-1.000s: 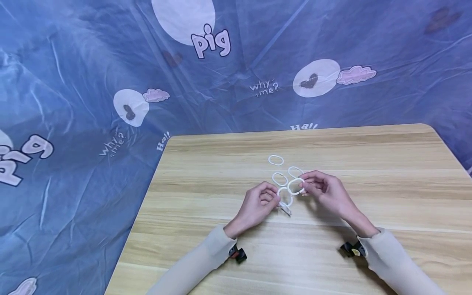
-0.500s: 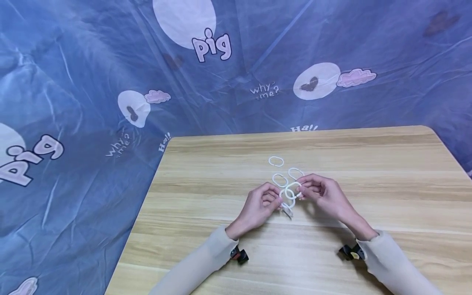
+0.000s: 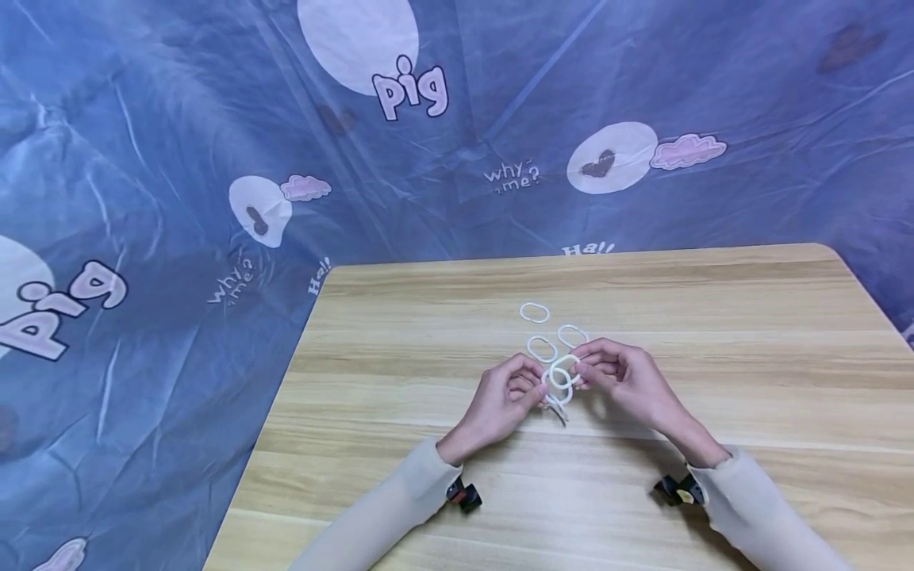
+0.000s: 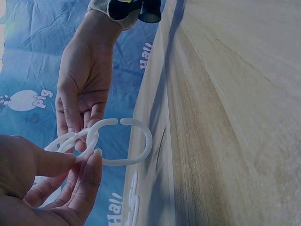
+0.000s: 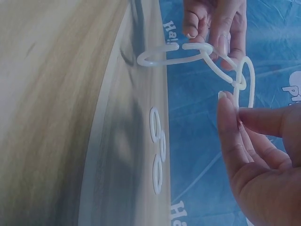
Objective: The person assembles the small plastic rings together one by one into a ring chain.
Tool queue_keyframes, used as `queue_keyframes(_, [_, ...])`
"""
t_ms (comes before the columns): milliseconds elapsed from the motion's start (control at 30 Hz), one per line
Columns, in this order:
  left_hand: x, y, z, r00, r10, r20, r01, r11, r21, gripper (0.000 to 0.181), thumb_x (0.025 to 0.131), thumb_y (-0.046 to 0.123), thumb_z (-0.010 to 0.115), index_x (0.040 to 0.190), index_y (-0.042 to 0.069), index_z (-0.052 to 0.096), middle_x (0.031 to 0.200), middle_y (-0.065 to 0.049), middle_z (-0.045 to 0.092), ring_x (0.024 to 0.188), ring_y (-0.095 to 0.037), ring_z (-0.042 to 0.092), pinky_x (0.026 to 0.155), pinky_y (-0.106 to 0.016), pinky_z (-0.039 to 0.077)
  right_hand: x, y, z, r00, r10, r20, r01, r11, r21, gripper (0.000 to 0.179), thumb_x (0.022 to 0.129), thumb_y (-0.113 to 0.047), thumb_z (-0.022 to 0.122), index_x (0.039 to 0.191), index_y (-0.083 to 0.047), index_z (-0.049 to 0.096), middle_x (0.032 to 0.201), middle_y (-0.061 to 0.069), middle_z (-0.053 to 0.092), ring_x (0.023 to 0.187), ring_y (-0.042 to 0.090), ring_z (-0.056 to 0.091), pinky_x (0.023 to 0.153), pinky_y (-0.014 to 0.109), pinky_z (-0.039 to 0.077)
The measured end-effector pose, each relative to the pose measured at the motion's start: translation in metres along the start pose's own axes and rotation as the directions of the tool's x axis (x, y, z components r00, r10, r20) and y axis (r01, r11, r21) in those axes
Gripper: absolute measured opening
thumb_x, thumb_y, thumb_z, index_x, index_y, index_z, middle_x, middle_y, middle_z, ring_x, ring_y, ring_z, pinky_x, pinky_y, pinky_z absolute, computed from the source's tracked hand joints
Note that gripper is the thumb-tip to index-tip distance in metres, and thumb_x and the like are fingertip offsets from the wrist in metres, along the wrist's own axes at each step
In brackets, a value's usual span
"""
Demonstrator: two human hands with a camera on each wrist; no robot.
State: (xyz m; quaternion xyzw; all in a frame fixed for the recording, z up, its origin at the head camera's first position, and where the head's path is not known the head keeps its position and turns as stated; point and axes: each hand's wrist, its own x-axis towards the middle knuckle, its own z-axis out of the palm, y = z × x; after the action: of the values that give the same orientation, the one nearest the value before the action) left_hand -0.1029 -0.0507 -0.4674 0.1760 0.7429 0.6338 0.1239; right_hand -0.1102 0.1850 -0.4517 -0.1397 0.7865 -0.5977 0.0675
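My left hand (image 3: 503, 396) pinches a white plastic split ring (image 5: 217, 70) between thumb and fingers. From it hangs another white split ring (image 4: 149, 141), threaded through, its small gap facing up in the left wrist view. My right hand (image 3: 631, 382) pinches a third white ring (image 5: 252, 84) by one side. This ring crosses the left hand's ring and looks hooked through it; fingertips partly hide the crossing in the left wrist view. Both hands are close together, just above the table.
Beyond the hands, three loose white oval rings lie on the wooden table (image 3: 400, 341): a far ring (image 3: 534, 321), a near ring (image 3: 529, 345) and a right ring (image 3: 560, 337). A blue printed cloth (image 3: 457, 198) hangs behind and to the left.
The right hand has moved slightly left and down, bringing its ring from beside the left hand's ring to overlap it. The loose rings have stayed put.
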Motion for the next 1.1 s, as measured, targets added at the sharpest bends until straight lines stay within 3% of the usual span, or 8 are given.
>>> queue_keyframes(300, [-0.0001,0.0005,0.0002,0.999,0.016,0.029,-0.016,1.000,-0.004,0.026,0.096,-0.009,0.065,0.121,-0.012,0.060,0.108,-0.030,0.070,0.096,-0.044,0.072,0.086,-0.028,0.066,0.0011,0.0009,0.0064,1.000,0.004,0.015,-0.005,1.000,0.031,0.025,0.096,0.001,0.069,0.118,0.012,0.064,0.102,0.029,0.074,0.082,0.011,0.078,0.077,0.029,0.067])
queue_keyframes(467, [-0.0017,-0.0018,0.0027,1.000,-0.006,0.013,0.006,1.000,0.026,0.025,0.095,-0.007,0.067,0.120,-0.007,0.065,0.107,-0.026,0.072,0.095,-0.039,0.073,0.082,-0.018,0.064,0.0015,0.0027,0.0090,1.000,-0.016,0.013,0.016,1.000,0.024,0.023,0.097,0.002,0.068,0.117,0.012,0.065,0.103,0.029,0.073,0.083,0.011,0.078,0.078,0.029,0.067])
queue_keyframes(733, [-0.0046,-0.0058,0.0014,1.000,-0.031,-0.003,0.031,0.998,0.058,0.019,0.096,-0.003,0.069,0.114,-0.004,0.071,0.105,-0.023,0.074,0.093,-0.034,0.075,0.076,-0.015,0.063,-0.0004,0.0021,0.0086,1.000,-0.013,0.004,0.013,0.999,0.040,0.027,0.098,-0.002,0.068,0.119,0.014,0.063,0.107,0.032,0.072,0.085,0.014,0.078,0.079,0.031,0.067])
queue_keyframes(933, [-0.0057,-0.0060,-0.0012,1.000,-0.015,0.008,0.015,0.994,0.109,0.019,0.096,-0.004,0.069,0.114,-0.004,0.073,0.108,-0.021,0.076,0.088,-0.016,0.074,0.075,-0.016,0.064,-0.0023,-0.0012,0.0093,1.000,-0.015,-0.010,0.015,0.999,0.031,0.023,0.097,-0.003,0.070,0.116,0.010,0.066,0.102,0.025,0.076,0.083,0.016,0.078,0.078,0.032,0.067])
queue_keyframes(1100, [-0.0062,-0.0071,-0.0023,1.000,0.024,0.013,-0.026,0.985,0.171,0.023,0.100,0.000,0.064,0.121,-0.001,0.074,0.112,-0.018,0.078,0.092,-0.023,0.076,0.077,-0.015,0.063,-0.0035,-0.0018,0.0095,0.999,-0.037,-0.015,0.037,0.999,-0.009,0.016,0.097,-0.005,0.072,0.110,0.004,0.070,0.098,0.026,0.075,0.078,0.017,0.077,0.076,0.035,0.067])
